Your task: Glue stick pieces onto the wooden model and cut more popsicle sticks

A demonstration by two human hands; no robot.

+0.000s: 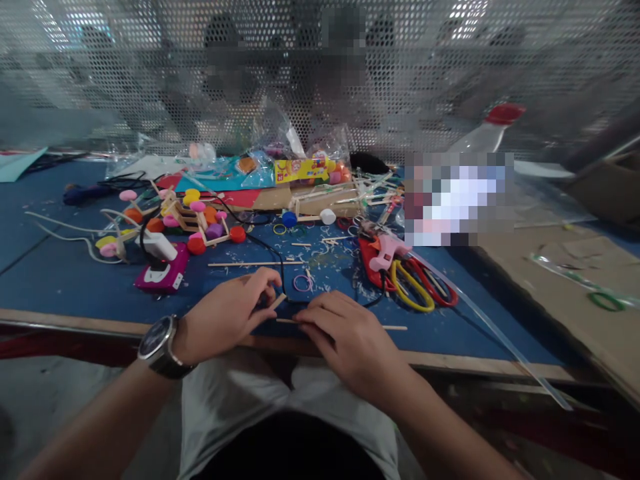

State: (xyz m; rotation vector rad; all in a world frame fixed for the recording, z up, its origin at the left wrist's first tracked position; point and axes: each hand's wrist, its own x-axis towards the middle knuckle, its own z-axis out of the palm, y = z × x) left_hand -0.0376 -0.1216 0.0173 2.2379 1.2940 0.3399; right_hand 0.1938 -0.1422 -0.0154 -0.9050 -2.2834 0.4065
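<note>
My left hand [245, 303], with a watch on its wrist, is closed in a pinch around a short flat wooden stick piece [279, 302]. Close to the front edge of the table, my right hand [345, 333] has its fingers together on a long thin wooden stick [395, 327], which shows on both sides of the hand. Part of that stick is hidden beneath the fingers. Just beyond both hands lie a purple rubber band [303, 283] and another thin stick [255, 264].
A pink glue gun [390, 252] rests by yellow-and-red-handled scissors [413, 287], with a clear glue stick [500, 333] slanting past the edge. Left stand a purple power adapter [163, 270] and stick models with coloured caps [195, 220]. Cardboard [565, 280] lies right; a black cable [273, 250] crosses behind my hands.
</note>
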